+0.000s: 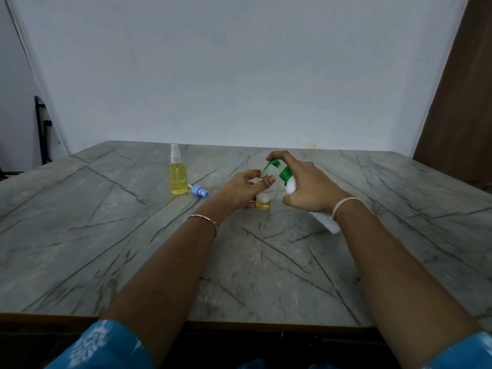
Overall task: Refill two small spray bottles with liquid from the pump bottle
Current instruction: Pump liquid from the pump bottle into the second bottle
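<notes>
Left hand [243,191]: fingers and thumb curled round a small open bottle [263,203] standing on the marble-patterned table [106,235], with a shallow yellow layer at its base. Right hand [308,187]: fingers wrapped round the tilted white pump bottle [326,222], forefinger resting on its green pump head [274,164], whose spout sits just above the small bottle. To the left stands a full spray bottle [177,179], capped; a blue sprayer cap [199,191] lies just beside it.
</notes>
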Available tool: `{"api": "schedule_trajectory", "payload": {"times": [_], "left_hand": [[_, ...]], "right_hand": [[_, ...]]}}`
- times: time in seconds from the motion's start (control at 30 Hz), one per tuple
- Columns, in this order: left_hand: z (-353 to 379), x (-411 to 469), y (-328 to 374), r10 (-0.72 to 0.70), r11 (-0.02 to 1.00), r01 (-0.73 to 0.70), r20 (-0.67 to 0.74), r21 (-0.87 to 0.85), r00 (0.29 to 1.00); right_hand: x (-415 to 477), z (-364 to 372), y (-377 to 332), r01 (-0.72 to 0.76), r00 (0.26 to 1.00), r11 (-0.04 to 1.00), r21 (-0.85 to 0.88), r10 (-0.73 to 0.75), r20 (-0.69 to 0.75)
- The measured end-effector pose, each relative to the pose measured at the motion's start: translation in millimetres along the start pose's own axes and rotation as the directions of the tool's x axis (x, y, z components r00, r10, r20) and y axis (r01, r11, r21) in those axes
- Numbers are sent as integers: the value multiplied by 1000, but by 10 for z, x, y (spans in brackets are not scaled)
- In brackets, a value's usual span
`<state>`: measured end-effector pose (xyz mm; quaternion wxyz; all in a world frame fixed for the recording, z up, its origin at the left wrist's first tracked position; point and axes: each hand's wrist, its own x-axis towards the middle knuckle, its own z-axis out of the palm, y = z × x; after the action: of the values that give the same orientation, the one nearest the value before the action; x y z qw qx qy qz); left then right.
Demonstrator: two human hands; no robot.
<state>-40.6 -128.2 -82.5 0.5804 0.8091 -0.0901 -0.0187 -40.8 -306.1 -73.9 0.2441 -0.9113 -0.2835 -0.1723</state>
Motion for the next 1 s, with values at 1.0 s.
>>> {"api": "schedule_trajectory", "payload": {"times": [1.0], "left_hand": [[12, 17, -12, 11, 999, -11, -9, 36, 1000]], "right_hand": [[-3, -28, -31, -6, 1000, 999, 38, 7, -11]]}}
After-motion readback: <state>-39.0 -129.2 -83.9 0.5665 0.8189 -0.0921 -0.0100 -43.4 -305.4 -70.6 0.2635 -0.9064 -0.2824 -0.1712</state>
